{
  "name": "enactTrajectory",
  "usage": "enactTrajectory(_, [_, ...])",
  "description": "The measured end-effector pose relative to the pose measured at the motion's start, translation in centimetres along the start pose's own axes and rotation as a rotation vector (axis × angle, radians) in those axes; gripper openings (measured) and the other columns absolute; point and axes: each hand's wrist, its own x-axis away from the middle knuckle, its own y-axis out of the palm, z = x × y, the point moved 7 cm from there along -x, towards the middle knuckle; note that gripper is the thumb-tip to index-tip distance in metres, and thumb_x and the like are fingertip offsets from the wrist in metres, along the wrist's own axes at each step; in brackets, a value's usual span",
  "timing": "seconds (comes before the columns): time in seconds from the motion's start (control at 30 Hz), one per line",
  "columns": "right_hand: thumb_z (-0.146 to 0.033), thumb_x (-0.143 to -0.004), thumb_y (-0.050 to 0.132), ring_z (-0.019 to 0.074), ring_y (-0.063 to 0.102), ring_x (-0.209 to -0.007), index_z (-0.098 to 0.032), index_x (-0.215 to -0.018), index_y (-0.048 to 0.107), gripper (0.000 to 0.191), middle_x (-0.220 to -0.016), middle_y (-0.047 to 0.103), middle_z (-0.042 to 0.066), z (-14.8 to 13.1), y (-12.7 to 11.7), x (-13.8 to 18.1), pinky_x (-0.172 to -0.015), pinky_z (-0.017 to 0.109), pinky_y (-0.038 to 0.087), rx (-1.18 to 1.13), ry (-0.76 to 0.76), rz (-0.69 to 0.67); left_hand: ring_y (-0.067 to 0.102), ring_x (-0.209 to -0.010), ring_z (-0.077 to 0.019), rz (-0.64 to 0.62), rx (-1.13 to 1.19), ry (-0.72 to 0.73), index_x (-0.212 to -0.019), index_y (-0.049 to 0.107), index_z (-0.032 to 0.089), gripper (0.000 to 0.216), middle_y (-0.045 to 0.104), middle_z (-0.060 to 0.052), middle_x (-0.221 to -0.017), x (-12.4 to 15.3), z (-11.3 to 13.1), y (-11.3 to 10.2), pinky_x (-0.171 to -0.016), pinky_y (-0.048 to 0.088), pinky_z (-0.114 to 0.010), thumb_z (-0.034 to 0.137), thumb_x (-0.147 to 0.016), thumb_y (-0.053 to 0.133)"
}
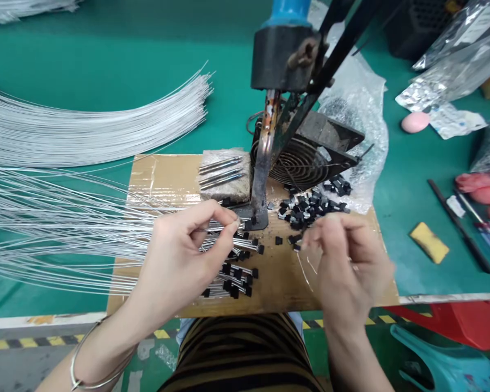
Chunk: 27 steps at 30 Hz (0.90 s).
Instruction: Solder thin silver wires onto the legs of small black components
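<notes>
My left hand [191, 250] pinches a thin grey-white wire between thumb and forefinger, close to the foot of the soldering iron's metal tip [264, 147]. Below it lie several wires ending in black connectors [255, 247]. My right hand [347, 267], slightly smeared by motion, is closed with its fingertips together beside a heap of small black connector pieces [306, 209]. A thin shiny strand of solder wire [306, 277] curves out under its fingers. The iron, with its blue handle [289, 11] and black collar, is held upright by a dark metal stand.
A cardboard sheet [163, 169] covers the work spot. On it are a block with metal tips [224, 174] and a black fan [298, 160]. A thick wire bundle [106, 130] lies left. Bubble wrap [363, 120], a yellow sponge [428, 242] and a black rod [459, 226] lie right.
</notes>
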Motion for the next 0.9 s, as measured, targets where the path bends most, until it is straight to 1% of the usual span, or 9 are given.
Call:
enactTrajectory(0.1, [-0.046, -0.103, 0.057, 0.0184, 0.070, -0.074, -0.017, -0.097, 0.082, 0.039, -0.087, 0.077, 0.006, 1.9, -2.6, -1.3, -0.069, 0.035, 0.057, -0.219, 0.089, 0.022, 0.037, -0.045, -0.0091, 0.030, -0.085, 0.044, -0.081, 0.073, 0.022, 0.010, 0.077, 0.002, -0.077, 0.3, -0.4, -0.7, -0.044, 0.032, -0.029, 0.024, -0.091, 0.070])
enactTrajectory(0.2, [-0.050, -0.106, 0.041, 0.0257, 0.075, -0.095, -0.015, -0.104, 0.083, 0.055, -0.103, 0.081, 0.013, 3.4, -5.3, -2.1, -0.075, 0.040, 0.058, -0.198, 0.128, 0.103, 0.062, -0.062, -0.0117, 0.066, -0.127, 0.135, -0.084, 0.073, 0.023, 0.008, 0.077, 0.003, -0.081, 0.7, -0.8, -1.2, -0.061, 0.050, -0.027, 0.021, -0.092, 0.071])
enactTrajectory(0.3, [-0.050, -0.106, 0.040, 0.0234, 0.075, -0.085, -0.015, -0.105, 0.082, 0.055, -0.092, 0.080, 0.010, 4.2, -6.6, -2.4, -0.070, 0.038, 0.056, -0.094, 0.087, 0.145, 0.073, -0.091, -0.0161, 0.081, -0.122, 0.210, -0.095, 0.076, 0.025, 0.008, 0.080, 0.003, -0.097, 1.1, -1.4, -1.5, -0.089, 0.055, -0.032, 0.018, -0.093, 0.074])
enactTrajectory(0.4, [-0.055, -0.104, 0.042, 0.0211, 0.071, -0.072, -0.016, -0.104, 0.080, 0.054, -0.083, 0.077, 0.007, 4.7, -6.5, -2.3, -0.065, 0.037, 0.055, -0.068, 0.073, 0.137, 0.073, -0.098, -0.0201, 0.108, -0.075, 0.219, -0.107, 0.079, 0.028, 0.020, 0.081, 0.002, -0.105, 1.7, -1.7, -2.1, -0.095, 0.055, -0.040, 0.016, -0.092, 0.076])
enactTrajectory(0.53, [-0.051, -0.103, 0.046, 0.0217, 0.069, -0.069, -0.014, -0.098, 0.077, 0.049, -0.084, 0.076, 0.008, 4.8, -6.0, -2.1, -0.059, 0.037, 0.054, -0.065, 0.066, 0.144, 0.070, -0.107, -0.0241, 0.189, -0.016, 0.143, -0.103, 0.078, 0.027, 0.018, 0.079, -0.001, -0.108, 1.4, -1.3, -4.1, -0.104, 0.051, -0.047, 0.014, -0.090, 0.076])
enactTrajectory(0.63, [-0.050, -0.103, 0.046, 0.0228, 0.069, -0.068, -0.014, -0.096, 0.076, 0.047, -0.085, 0.075, 0.010, 4.6, -6.1, -2.0, -0.057, 0.038, 0.054, -0.062, 0.062, 0.160, 0.069, -0.105, -0.0231, 0.276, -0.097, 0.109, -0.098, 0.077, 0.023, 0.006, 0.076, -0.003, -0.107, -0.8, -1.5, -6.6, -0.106, 0.050, -0.044, 0.025, -0.092, 0.077])
enactTrajectory(0.7, [-0.051, -0.103, 0.045, 0.0231, 0.067, -0.066, -0.014, -0.095, 0.076, 0.049, -0.082, 0.073, 0.009, 4.6, -6.2, -2.0, -0.056, 0.038, 0.053, -0.056, 0.065, 0.162, 0.066, -0.099, -0.0202, 0.317, -0.286, 0.105, -0.105, 0.078, 0.022, 0.017, 0.074, -0.002, -0.103, -3.5, -2.1, -8.0, -0.103, 0.048, -0.038, 0.035, -0.095, 0.073])
enactTrajectory(0.8, [-0.052, -0.103, 0.045, 0.0222, 0.066, -0.063, -0.015, -0.092, 0.075, 0.050, -0.077, 0.071, 0.008, 4.6, -6.2, -2.0, -0.054, 0.037, 0.053, -0.051, 0.061, 0.173, 0.057, -0.086, -0.0141, 0.271, -0.476, 0.013, -0.107, 0.078, 0.018, 0.026, 0.064, 0.002, -0.092, -8.3, -4.0, -8.9, -0.097, 0.045, -0.030, 0.040, -0.093, 0.075])
enactTrajectory(0.9, [-0.050, -0.103, 0.047, 0.0209, 0.066, -0.062, -0.014, -0.091, 0.074, 0.047, -0.076, 0.072, 0.008, 4.6, -6.3, -2.1, -0.053, 0.036, 0.054, -0.049, 0.058, 0.188, 0.052, -0.097, -0.0133, 0.192, -0.469, -0.011, -0.100, 0.077, 0.016, 0.024, 0.054, 0.002, -0.088, -11.7, -5.2, -8.4, -0.100, 0.040, -0.025, 0.038, -0.100, 0.067])
